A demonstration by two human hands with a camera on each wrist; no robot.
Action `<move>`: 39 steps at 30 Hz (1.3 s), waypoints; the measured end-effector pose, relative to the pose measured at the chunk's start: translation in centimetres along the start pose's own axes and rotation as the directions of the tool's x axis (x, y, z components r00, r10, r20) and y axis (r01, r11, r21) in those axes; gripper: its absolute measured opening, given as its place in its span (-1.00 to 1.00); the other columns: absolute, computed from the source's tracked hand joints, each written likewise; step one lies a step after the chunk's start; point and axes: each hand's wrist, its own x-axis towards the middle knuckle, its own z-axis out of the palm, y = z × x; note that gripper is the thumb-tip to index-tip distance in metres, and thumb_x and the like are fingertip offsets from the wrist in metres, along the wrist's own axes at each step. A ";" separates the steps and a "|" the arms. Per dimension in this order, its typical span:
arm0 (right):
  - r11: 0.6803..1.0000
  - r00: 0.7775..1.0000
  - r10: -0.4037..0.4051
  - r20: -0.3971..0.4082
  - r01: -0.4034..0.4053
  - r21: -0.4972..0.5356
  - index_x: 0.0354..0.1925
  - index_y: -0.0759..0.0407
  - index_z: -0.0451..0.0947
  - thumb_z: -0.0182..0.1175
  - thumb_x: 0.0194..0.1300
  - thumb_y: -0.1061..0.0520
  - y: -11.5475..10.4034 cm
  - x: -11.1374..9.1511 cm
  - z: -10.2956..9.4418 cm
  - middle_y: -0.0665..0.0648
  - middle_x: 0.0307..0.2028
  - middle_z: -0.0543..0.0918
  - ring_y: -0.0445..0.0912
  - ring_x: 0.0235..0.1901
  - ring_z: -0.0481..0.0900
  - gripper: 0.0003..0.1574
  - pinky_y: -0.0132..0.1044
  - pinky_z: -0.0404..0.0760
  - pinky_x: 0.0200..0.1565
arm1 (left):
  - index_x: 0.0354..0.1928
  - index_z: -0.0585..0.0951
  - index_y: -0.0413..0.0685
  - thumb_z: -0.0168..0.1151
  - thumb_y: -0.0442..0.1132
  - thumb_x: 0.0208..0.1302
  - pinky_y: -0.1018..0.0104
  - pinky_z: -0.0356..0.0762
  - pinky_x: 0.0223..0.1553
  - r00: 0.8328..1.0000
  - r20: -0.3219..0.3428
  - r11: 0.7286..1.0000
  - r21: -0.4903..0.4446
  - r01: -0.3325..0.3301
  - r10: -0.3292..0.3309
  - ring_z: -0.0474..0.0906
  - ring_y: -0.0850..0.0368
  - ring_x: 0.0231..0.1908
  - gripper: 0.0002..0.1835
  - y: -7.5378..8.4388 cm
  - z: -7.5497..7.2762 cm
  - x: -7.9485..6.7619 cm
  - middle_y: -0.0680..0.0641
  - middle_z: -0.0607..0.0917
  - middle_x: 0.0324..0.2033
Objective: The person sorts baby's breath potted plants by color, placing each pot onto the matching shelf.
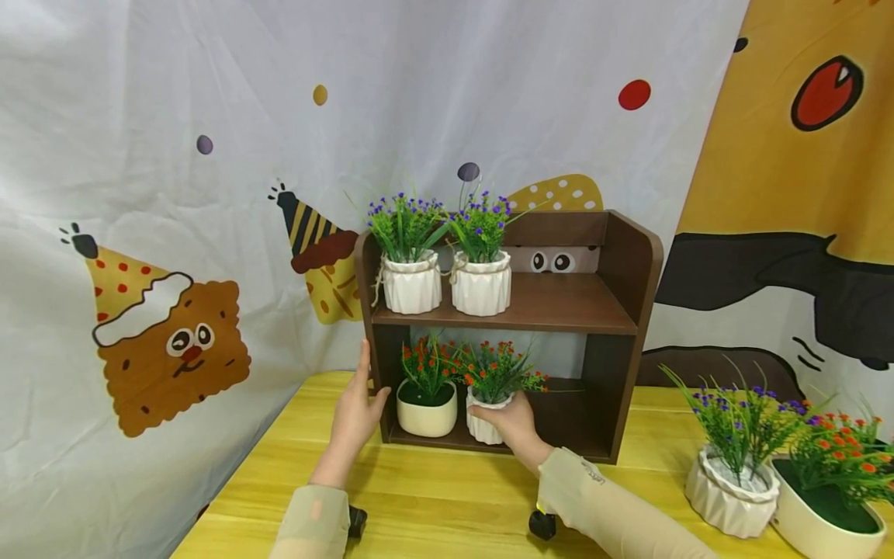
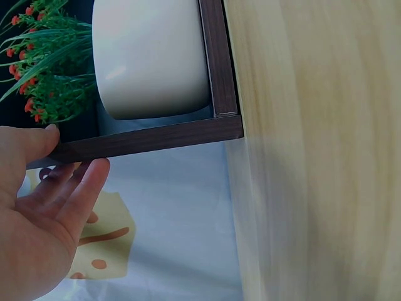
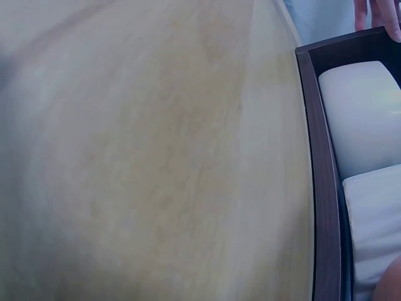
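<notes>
1. The white pleated pot (image 1: 483, 432) is standing upright on the lower shelf (image 1: 559, 427), its long axis running vertical, its red flowers (image 1: 492, 363) pointing up.
2. The right hand (image 1: 515, 423) is gripping it, thumb crossing the front.
3. The cream pot (image 1: 426, 411) is sitting just left.
4. The left hand (image 1: 356, 415) is touching the brown rack's (image 1: 632, 326) side, fingers straight, thumb spread.
5. Two purple-flowered pots (image 1: 482, 289) are standing above.

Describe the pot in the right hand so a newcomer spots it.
Find the dark brown shelf unit. On its lower level, the right hand holds a white pot of red flowers. Pleated sides set it apart from the smooth cream pot alongside.
</notes>
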 end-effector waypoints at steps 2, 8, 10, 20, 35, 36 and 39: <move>1.000 1.000 -0.003 0.004 0.003 0.005 0.23 0.43 0.24 0.60 -0.16 -0.04 0.0 0.0 0.0 0.38 0.11 0.48 0.21 0.08 0.47 0.15 0.06 0.44 0.10 | 0.56 -0.17 0.19 0.33 -0.39 0.21 -0.14 0.54 -0.26 1.000 -0.001 1.000 0.001 -0.001 0.001 0.58 -0.36 -0.15 0.08 0.0 0.0 0.0 -0.39 0.35 0.29; 1.000 1.000 0.018 0.012 -0.018 0.005 0.26 0.43 0.21 0.59 -0.15 -0.04 -0.1 0.0 0.0 0.39 0.14 0.45 0.23 0.10 0.45 0.18 0.08 0.43 0.11 | 0.56 -0.13 0.11 0.34 -0.39 0.21 -0.14 0.54 -0.27 1.000 -0.001 1.000 0.000 0.001 -0.001 0.58 -0.36 -0.16 0.05 0.0 0.1 0.1 -0.39 0.35 0.29; 1.000 1.000 0.025 0.018 -0.025 -0.002 0.28 0.44 0.19 0.59 -0.15 -0.06 -0.2 0.0 -0.1 0.40 0.15 0.44 0.24 0.11 0.44 0.21 0.09 0.43 0.11 | 0.56 -0.13 0.11 0.33 -0.39 0.21 -0.12 0.54 -0.31 1.000 0.001 1.000 -0.002 0.006 -0.006 0.59 -0.33 -0.22 0.05 0.0 0.1 0.1 -0.39 0.35 0.29; 0.999 0.998 0.048 0.030 -0.048 0.004 0.31 0.42 0.16 0.58 -0.12 -0.11 -0.2 -0.2 -0.2 0.39 0.18 0.42 0.23 0.14 0.42 0.24 0.08 0.42 0.13 | 0.56 -0.16 0.17 0.34 -0.40 0.21 -0.09 0.53 -0.33 1.000 -0.002 1.000 -0.001 0.003 -0.003 0.60 -0.29 -0.29 0.07 0.0 0.2 0.0 -0.41 0.38 0.27; 0.999 1.000 -0.005 0.016 0.005 0.035 0.27 0.34 0.22 0.60 -0.15 -0.03 0.2 -0.2 -0.1 0.32 0.13 0.47 0.17 0.10 0.46 0.15 0.04 0.42 0.13 | 0.56 -0.17 0.20 0.34 -0.41 0.19 -0.11 0.53 -0.31 1.000 -0.014 1.000 -0.005 -0.007 0.007 0.60 -0.30 -0.29 0.09 -0.3 0.2 0.1 -0.44 0.43 0.21; 0.999 1.000 -0.007 0.021 0.007 0.041 0.27 0.33 0.23 0.60 -0.15 -0.02 0.2 -0.1 -0.1 0.31 0.14 0.48 0.16 0.10 0.46 0.14 0.04 0.42 0.14 | 0.56 -0.16 0.17 0.35 -0.41 0.19 -0.11 0.53 -0.32 1.000 -0.016 1.000 -0.004 -0.009 0.009 0.60 -0.28 -0.30 0.09 -0.3 0.2 0.1 -0.44 0.42 0.22; 0.998 0.999 -0.014 0.042 0.012 0.057 0.29 0.30 0.21 0.59 -0.13 -0.01 0.3 0.0 -0.2 0.30 0.16 0.46 0.16 0.13 0.44 0.15 0.04 0.40 0.16 | 0.56 -0.15 0.16 0.35 -0.40 0.19 -0.08 0.53 -0.35 1.000 -0.015 1.000 0.000 -0.008 0.008 0.59 -0.24 -0.35 0.08 -0.3 0.2 0.1 -0.42 0.41 0.24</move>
